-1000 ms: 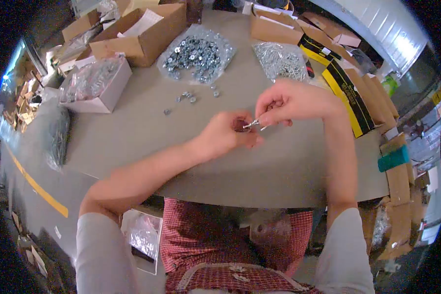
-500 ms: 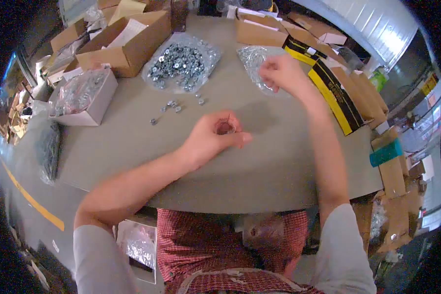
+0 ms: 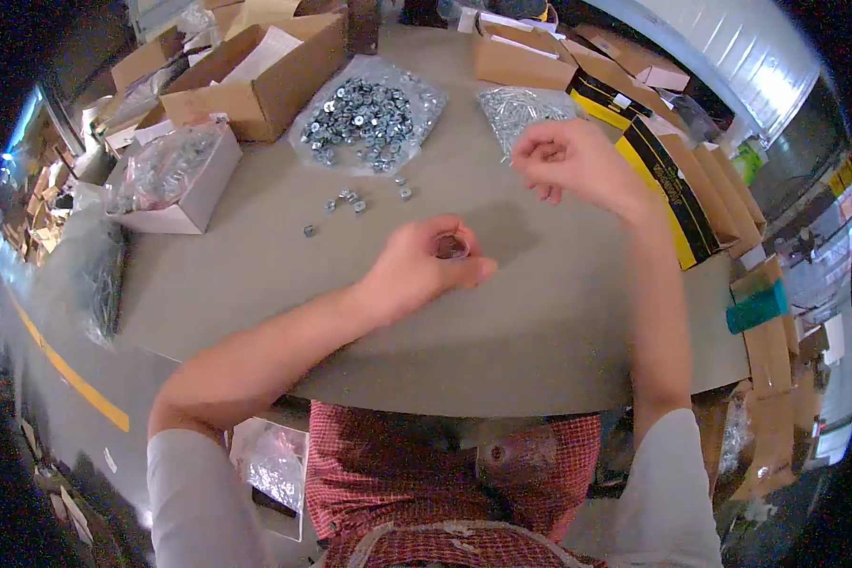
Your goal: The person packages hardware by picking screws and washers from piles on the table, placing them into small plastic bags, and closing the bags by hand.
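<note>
My left hand (image 3: 426, 260) is curled in a ring over the middle of the grey table (image 3: 426, 360). Within the curl shows the rim of something round and clear, too small to make out. My right hand (image 3: 577, 166) hangs just in front of a clear bag of screws (image 3: 516, 114), its fingers bent together; whatever they hold is hidden. Behind my left hand lies an open clear bag of metal nuts (image 3: 374, 114). Several loose nuts (image 3: 350, 201) sit between that bag and my left hand.
At the left are a white box of bagged parts (image 3: 185, 180), an open cardboard box (image 3: 256, 85) and a dark plastic bag (image 3: 99, 275). Black and yellow cartons (image 3: 672, 189) line the right edge, with a teal roll (image 3: 757, 308) beyond them.
My right hand has left my left hand, gone to the bag of screws, and drawn back slightly toward me. My left hand stays curled. The camera view has shifted slightly.
</note>
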Tool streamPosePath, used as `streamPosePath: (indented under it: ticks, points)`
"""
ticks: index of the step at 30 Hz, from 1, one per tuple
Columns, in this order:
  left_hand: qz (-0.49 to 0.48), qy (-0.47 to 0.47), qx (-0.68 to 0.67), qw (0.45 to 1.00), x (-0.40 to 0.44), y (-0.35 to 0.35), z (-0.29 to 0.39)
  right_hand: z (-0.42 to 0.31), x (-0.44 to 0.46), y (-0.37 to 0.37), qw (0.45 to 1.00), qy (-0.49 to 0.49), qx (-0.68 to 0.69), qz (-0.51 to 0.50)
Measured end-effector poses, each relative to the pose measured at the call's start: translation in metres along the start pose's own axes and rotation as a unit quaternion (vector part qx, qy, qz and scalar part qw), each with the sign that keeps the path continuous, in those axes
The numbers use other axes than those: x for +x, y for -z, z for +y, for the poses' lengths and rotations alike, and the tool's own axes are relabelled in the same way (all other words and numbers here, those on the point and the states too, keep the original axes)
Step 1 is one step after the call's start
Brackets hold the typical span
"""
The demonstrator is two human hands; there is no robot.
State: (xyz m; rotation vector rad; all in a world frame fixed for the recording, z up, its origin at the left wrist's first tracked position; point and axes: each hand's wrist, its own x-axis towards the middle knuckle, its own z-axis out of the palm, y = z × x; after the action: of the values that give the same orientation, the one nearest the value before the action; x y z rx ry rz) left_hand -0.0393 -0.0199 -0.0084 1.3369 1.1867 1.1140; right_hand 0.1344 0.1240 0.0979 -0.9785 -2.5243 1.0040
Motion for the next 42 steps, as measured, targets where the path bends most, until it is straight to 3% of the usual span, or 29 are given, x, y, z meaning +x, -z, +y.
streamPosePath:
  ticks: [3,6,9,13,15,18,21,27,33,36,39,42]
  points:
    - [-0.014,-0.010,-0.023,1.000,0.002,0.002,-0.005,-0.024,-0.015,-0.022,0.976,0.195,-0.057,-0.080]
    - [0.000,-0.026,-0.002,1.000,-0.004,0.001,0.007,-0.040,-0.020,-0.035,0.947,0.249,-0.172,-0.111]
    - [-0.015,-0.059,-0.043,0.997,0.003,0.003,-0.007,-0.030,-0.014,-0.042,0.930,0.350,-0.109,-0.037]
    - [-0.067,-0.076,-0.118,0.988,0.004,0.005,-0.005,-0.027,-0.011,-0.041,0.859,0.466,-0.211,-0.017]
    - [-0.120,-0.090,-0.124,0.981,0.008,0.011,-0.004,-0.021,-0.007,-0.046,0.867,0.454,-0.195,-0.055]
    - [-0.028,-0.067,-0.073,0.995,0.010,0.019,0.004,-0.013,-0.008,-0.042,0.947,0.289,-0.137,-0.032]
    - [0.086,-0.018,-0.074,0.993,0.010,0.032,0.016,-0.008,-0.004,-0.033,0.993,0.099,-0.051,-0.037]
    - [0.125,-0.127,-0.058,0.982,0.016,0.044,0.016,-0.010,-0.003,-0.042,0.994,0.105,0.030,-0.022]
    - [0.131,-0.140,-0.014,0.981,0.021,0.055,0.010,-0.010,-0.002,-0.050,0.988,0.139,0.064,0.005]
    - [0.145,-0.153,0.042,0.977,0.020,0.051,0.010,-0.002,0.005,-0.059,0.979,0.202,-0.017,0.035]
    - [0.155,-0.182,0.041,0.970,0.022,0.047,0.005,0.001,0.006,-0.072,0.983,0.179,0.037,-0.008]
    - [0.147,-0.142,0.075,0.976,0.019,0.047,0.009,0.001,0.006,-0.075,0.986,0.159,0.057,0.001]
